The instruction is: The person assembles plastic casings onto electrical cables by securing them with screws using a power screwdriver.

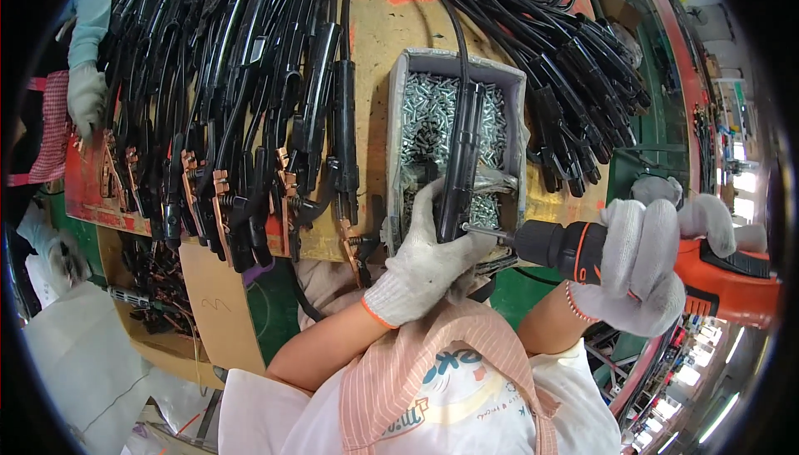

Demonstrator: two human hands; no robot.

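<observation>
The table [372,30] bears 1 box [433,64] near its 6 o'clock edge. The drill [553,245] points to 9 o'clock; 1 handle [463,147], over the box, toward 12 o'clock. The right hand [641,276] wraps the drill; the left hand [433,263] pinches the handle's lower end. Screws [424,109] lie boxed.

The left hand [429,259] and the right hand [642,263] wear knitted gloves of whitish-grey yarn. The left glove has a ribbed cuff, which ends in a thin orange edge; at the right wrist there is a narrow red-and-white band. The shirt [270,417] is white, with short, wide sleeves and a print in blue-green and orange on the chest. Over it lies a pink apron [370,384] with pale stripes.
</observation>
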